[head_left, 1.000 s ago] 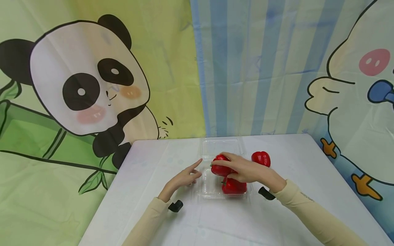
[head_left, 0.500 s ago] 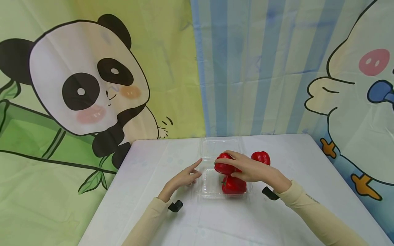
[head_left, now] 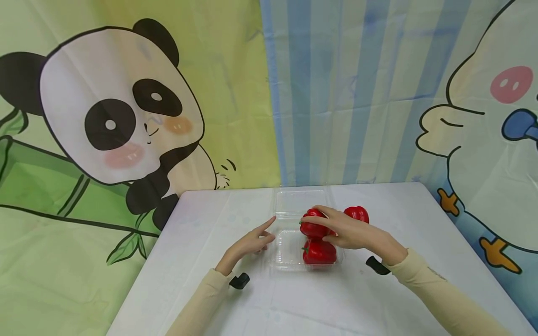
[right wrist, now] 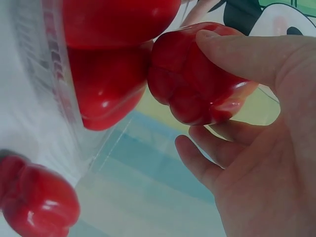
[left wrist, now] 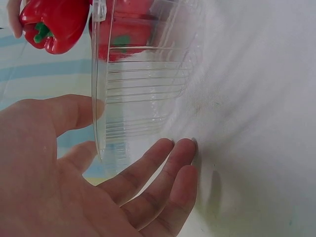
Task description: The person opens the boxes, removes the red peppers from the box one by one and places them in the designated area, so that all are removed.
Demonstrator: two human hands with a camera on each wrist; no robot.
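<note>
My right hand (head_left: 346, 228) grips a red bell pepper (head_left: 313, 225) between thumb and fingers, above the open clear plastic clamshell box (head_left: 286, 249). In the right wrist view the held bell pepper (right wrist: 190, 74) is close beside the peppers in the box. A red bell pepper (head_left: 319, 252) lies in the box's front right. Another bell pepper (right wrist: 106, 84) shows beside it in the right wrist view, mostly hidden in the head view. My left hand (head_left: 252, 241) is at the box's left side, its fingers loosely extended; the thumb is at the rim (left wrist: 97, 74).
One more red bell pepper (head_left: 356, 213) lies on the white table (head_left: 378, 298), right of the box and partly behind my right hand. The box's lid (head_left: 300, 200) lies folded back towards the printed curtain (head_left: 311, 116).
My right hand has moved to the right with the bell pepper, from over the middle of the box to its right part. My left hand has stayed in place.
</note>
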